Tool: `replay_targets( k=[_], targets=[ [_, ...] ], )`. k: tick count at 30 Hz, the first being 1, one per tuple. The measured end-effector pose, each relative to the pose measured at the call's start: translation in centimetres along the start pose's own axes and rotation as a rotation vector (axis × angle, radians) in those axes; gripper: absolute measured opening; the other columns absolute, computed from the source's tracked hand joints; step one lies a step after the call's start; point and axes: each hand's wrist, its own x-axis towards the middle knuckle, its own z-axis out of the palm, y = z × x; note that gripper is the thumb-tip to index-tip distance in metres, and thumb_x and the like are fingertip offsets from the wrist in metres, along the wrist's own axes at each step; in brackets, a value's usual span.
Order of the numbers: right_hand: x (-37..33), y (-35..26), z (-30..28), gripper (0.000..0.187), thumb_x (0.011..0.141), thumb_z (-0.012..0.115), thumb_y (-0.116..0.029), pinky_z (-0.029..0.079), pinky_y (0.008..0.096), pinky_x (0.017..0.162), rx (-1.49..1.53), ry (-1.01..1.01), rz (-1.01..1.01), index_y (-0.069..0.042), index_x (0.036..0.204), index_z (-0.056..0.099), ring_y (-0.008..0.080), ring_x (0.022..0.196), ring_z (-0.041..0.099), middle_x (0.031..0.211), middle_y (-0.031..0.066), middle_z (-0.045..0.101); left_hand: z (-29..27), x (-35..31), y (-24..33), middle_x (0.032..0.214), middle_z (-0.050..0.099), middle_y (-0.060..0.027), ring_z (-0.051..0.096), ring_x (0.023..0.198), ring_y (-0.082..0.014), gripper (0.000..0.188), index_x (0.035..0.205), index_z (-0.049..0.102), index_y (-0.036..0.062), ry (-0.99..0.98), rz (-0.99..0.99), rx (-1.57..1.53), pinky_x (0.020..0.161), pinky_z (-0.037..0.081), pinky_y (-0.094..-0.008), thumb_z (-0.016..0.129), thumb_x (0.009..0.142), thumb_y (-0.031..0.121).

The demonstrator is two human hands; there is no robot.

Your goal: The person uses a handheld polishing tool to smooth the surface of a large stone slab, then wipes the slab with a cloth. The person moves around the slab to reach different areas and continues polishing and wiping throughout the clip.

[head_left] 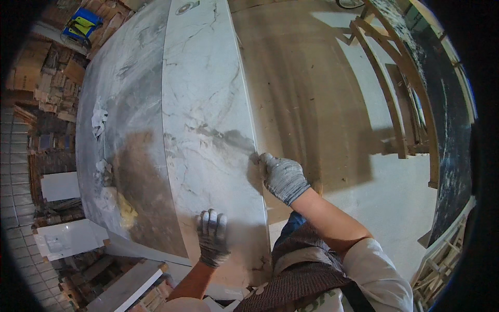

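Observation:
A long white slab [202, 67] with grey marble-like veins lies lengthwise in front of me. My left hand [212, 238], in a dusty grey work glove, rests on the slab's near part with its fingers stretched out. At the slab's right edge is my right hand [283, 178], gloved the same way. Its fingers are curled together at that edge. Whatever they grip, if anything, is too small and hidden to make out. A dark shadow falls on the slab beside this hand.
The slab lies on a dusty grey work table [127, 78]. Crumpled white plastic [99, 120] and a yellow cloth-like piece [126, 210] lie on its left side. Stacked cardboard [54, 78] stands farther left. On the right are a wooden frame [382, 86] and a dark slab [451, 119].

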Motion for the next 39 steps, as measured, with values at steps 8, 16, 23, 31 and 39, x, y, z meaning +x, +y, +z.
replay_targets(
  k=[8, 16, 23, 31, 39],
  targets=[
    [-3.9, 1.7, 3.8, 0.016, 0.091, 0.056, -0.024, 0.052, 0.0494, 0.063, -0.089, -0.027, 0.038, -0.013, 0.103, 0.059, 0.0365, 0.07, 0.066, 0.071, 0.017, 0.066, 0.6, -0.4, -0.1, 0.128, 0.049, -0.027, 0.045, 0.122, -0.0476, 0.044, 0.123, 0.048, -0.0007, 0.061, 0.033, 0.025, 0.107, 0.028, -0.0623, 0.039, 0.097, 0.033],
    [-7.5, 0.4, 3.5, 0.021, 0.088, 0.057, -0.021, 0.053, 0.0486, 0.067, 0.08, -0.007, 0.017, -0.014, 0.108, 0.06, 0.0357, 0.076, 0.067, 0.081, 0.0163, 0.069, 1.1, -1.4, -0.7, 0.138, 0.045, -0.0271, 0.041, 0.129, -0.0472, 0.052, 0.129, 0.048, -0.0017, -0.002, 0.015, 0.048, 0.111, 0.024, -0.0618, 0.036, 0.097, 0.037],
    [-9.2, -0.3, 3.2, 0.024, 0.086, 0.058, -0.021, 0.052, 0.0496, 0.07, 0.074, -0.022, 0.075, -0.015, 0.109, 0.061, 0.0377, 0.082, 0.067, 0.087, 0.0168, 0.069, 1.8, -1.9, -1.1, 0.147, 0.04, -0.0243, 0.034, 0.137, -0.0423, 0.054, 0.141, 0.043, 0.0018, 0.088, 0.095, 0.087, 0.116, 0.02, -0.0576, 0.04, 0.098, 0.033],
    [-13.1, -2.0, 3.0, 0.029, 0.087, 0.055, -0.022, 0.052, 0.0482, 0.08, 0.053, -0.152, 0.087, -0.013, 0.113, 0.062, 0.0371, 0.092, 0.067, 0.098, 0.0175, 0.069, 2.2, -2.6, -1.3, 0.151, 0.036, -0.0217, 0.031, 0.141, -0.0388, 0.059, 0.146, 0.039, 0.0037, 0.062, 0.056, 0.146, 0.118, 0.016, -0.0537, 0.039, 0.097, 0.036],
    [-18.9, -1.5, 6.6, 0.019, 0.09, 0.055, -0.025, 0.053, 0.0486, 0.069, 0.102, -0.035, 0.086, -0.012, 0.101, 0.063, 0.0382, 0.082, 0.067, 0.085, 0.0181, 0.069, 2.7, -2.4, -1.5, 0.15, 0.034, -0.0233, 0.029, 0.14, -0.0406, 0.062, 0.147, 0.036, 0.0051, 0.041, 0.045, 0.169, 0.117, 0.014, -0.0553, 0.041, 0.094, 0.036]
  ],
)
